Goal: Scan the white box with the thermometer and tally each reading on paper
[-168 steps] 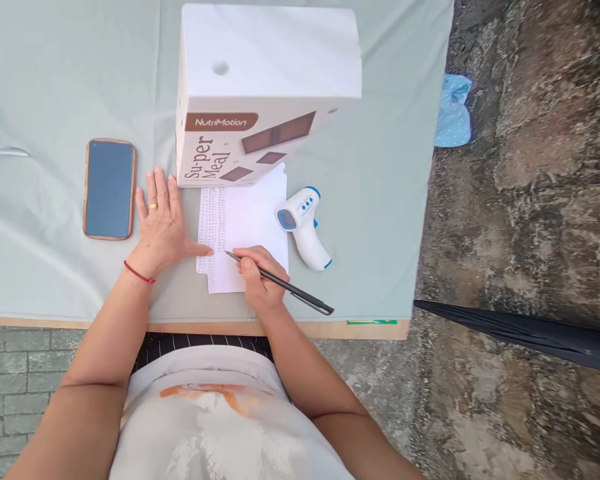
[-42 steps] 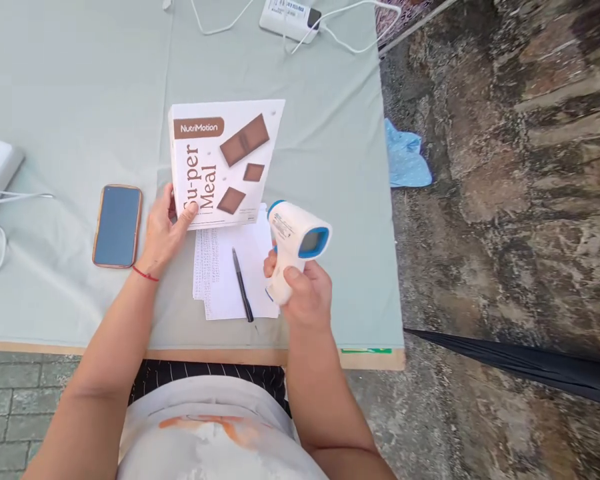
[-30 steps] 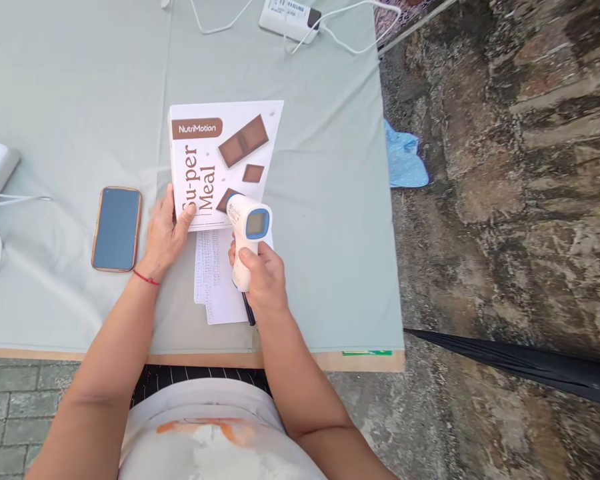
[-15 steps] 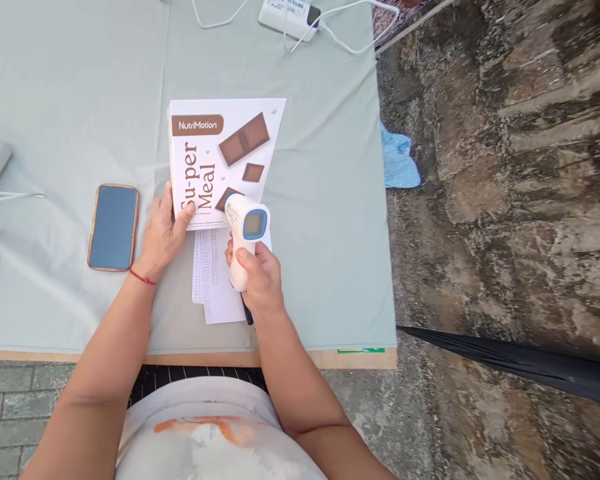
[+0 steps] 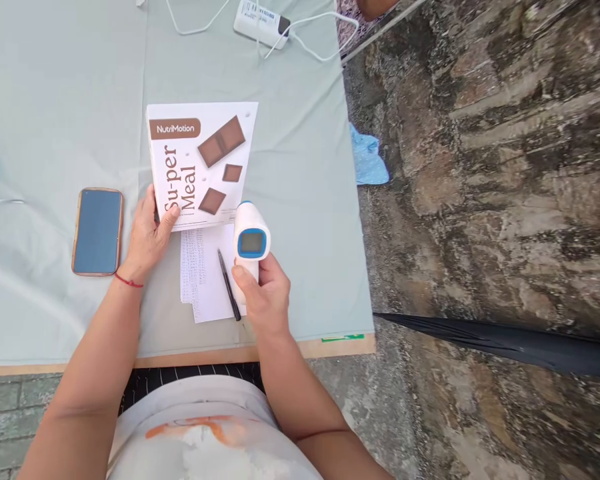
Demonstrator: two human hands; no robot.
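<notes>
We see the right grip wrapped around the handle of a white, gun-shaped thermometer, its thumb along the back; the blue-rimmed display faces the wearer, and we can read no figure on it. Just left of this grip, a black pen lies aslant on white paper sheets, whose left margin bears columns of small writing. The left grip grasps a white box marked "NutriMotion Su-per Meal", thumb over the lower left corner of its front and fingers around the side. The box stands ahead of both grips, its lower edge over the sheets; we cannot tell whether it touches them. Just left of the left grip, we note a dark-screened phone in a brown-edged case, flat on the cloth-covered tabletop. Well beyond the right grip, to its right, a light-blue cloth shows past the tabletop's side. Farthest ahead of both grips, we find a white device with a dark end.
</notes>
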